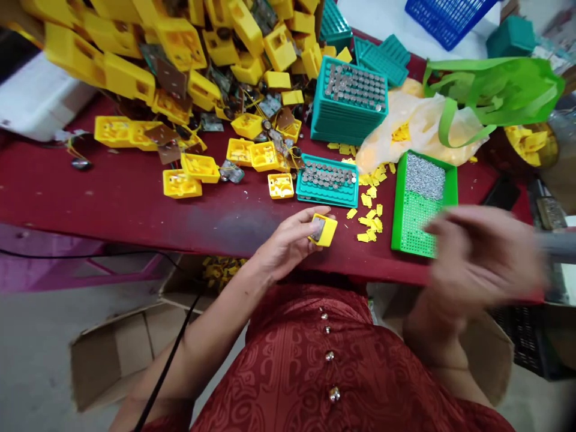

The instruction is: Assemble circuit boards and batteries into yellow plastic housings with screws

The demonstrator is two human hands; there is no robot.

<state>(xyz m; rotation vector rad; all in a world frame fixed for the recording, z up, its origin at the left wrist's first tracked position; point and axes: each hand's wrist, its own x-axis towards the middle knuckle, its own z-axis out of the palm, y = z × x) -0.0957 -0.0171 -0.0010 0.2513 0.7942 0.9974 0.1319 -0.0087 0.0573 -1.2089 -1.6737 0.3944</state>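
My left hand point(294, 237) is closed around a small yellow plastic case point(330, 231), held just above the table's front edge. The thumb presses on a grey piece in the case's open side. My right hand point(488, 255) is smeared by motion, over the right side of a green tray point(396, 222); its fingers are curled but indistinct. A grey cylindrical thing point(560, 246) shows at the hand's right edge; whether it is held cannot be seen. Small silvery metal parts point(425, 176) lie in the tray's far half.
Yellow cases with wires and circuit boards pile up at the back left point(198, 51). A teal tray point(327, 200) and a teal stack point(346, 117) hold round metal cells. Little yellow pieces point(371, 225) lie scattered beside the green tray. Plastic bags point(423, 132) lie behind.
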